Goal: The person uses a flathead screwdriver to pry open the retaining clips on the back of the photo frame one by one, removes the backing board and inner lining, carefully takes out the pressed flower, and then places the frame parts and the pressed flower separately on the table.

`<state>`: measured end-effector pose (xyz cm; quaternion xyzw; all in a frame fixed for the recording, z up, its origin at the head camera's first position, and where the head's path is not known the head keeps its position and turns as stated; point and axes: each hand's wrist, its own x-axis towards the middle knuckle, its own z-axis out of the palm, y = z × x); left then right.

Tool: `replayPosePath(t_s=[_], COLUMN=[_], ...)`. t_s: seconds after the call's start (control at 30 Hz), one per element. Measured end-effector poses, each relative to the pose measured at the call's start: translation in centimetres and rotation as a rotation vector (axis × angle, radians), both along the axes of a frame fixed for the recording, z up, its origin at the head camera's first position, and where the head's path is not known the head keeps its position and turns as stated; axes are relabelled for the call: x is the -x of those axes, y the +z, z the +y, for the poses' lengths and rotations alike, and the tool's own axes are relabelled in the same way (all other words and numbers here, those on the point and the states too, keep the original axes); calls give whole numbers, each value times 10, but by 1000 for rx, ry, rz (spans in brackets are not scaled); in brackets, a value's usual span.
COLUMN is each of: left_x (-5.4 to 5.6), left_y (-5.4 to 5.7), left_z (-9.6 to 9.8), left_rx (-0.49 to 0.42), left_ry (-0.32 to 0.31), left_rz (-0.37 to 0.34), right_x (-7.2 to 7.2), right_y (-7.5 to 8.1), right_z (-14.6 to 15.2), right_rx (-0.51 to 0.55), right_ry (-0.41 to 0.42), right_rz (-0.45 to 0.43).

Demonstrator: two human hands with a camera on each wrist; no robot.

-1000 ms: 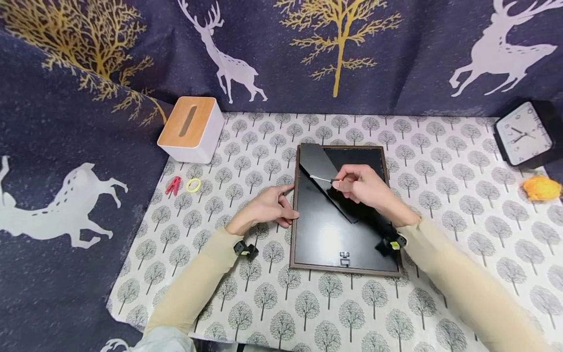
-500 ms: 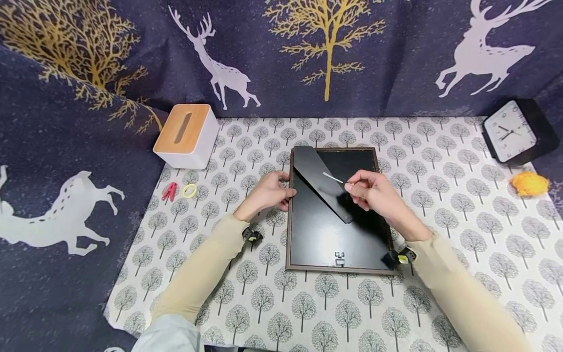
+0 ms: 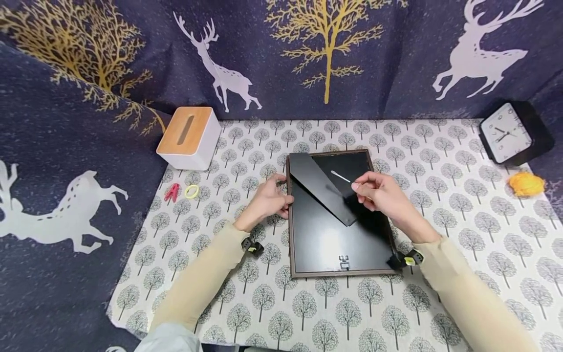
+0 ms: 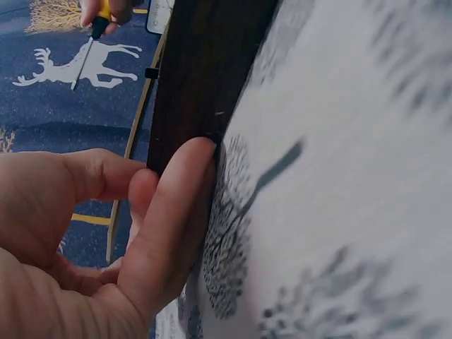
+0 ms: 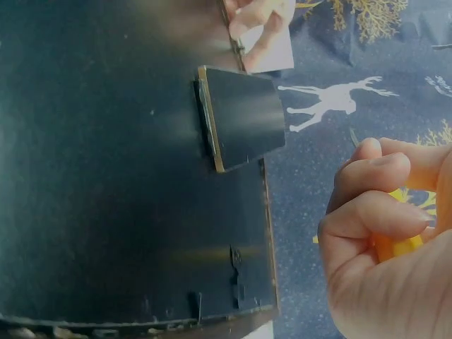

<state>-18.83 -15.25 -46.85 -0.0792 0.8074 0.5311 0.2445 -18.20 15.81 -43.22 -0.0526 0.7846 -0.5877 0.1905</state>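
A picture frame (image 3: 316, 244) lies face down, its black back up and a dark rim around it. The black stand leg (image 3: 320, 186) runs diagonally across the back. At the left rim my left hand (image 3: 267, 199) pinches the frame's edge (image 4: 194, 70) between thumb and fingers, seen close in the left wrist view. My right hand (image 3: 381, 195) holds a small screwdriver (image 3: 340, 176) over the right half of the frame. Its shaft points up and left, apart from the back. The yellow and black handle (image 4: 99, 22) shows in the left wrist view; in the right wrist view fingers mostly cover it.
A tissue box (image 3: 186, 137) stands at the back left, near a red letter A (image 3: 172, 192) and a pale yellow ring (image 3: 191, 191). At the right are a black clock (image 3: 510, 133) and an orange bundle (image 3: 526, 184). Tree-print cloth (image 3: 246, 303) covers the table.
My right hand has drawn the screwdriver right, away from the stand leg. My left hand has shifted up along the frame's left edge, its fingers closing on it. The head view has shifted slightly.
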Motion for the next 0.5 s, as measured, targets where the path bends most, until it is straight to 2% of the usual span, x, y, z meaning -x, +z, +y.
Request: replayPosePath(t_s=[0.17, 0.37, 0.5], left_x=[-16, -33, -42], left_y=[-4, -8, -8], left_z=[0, 0, 4], left_rx=[-33, -128, -205], left_ry=[25, 49, 106], left_rz=[-14, -80, -95], right_x=[0, 1, 2], right_y=[1, 2, 5], right_z=[3, 2, -2], right_rx=[-4, -49, -97], right_ry=[4, 40, 72], right_rz=[-38, -40, -22])
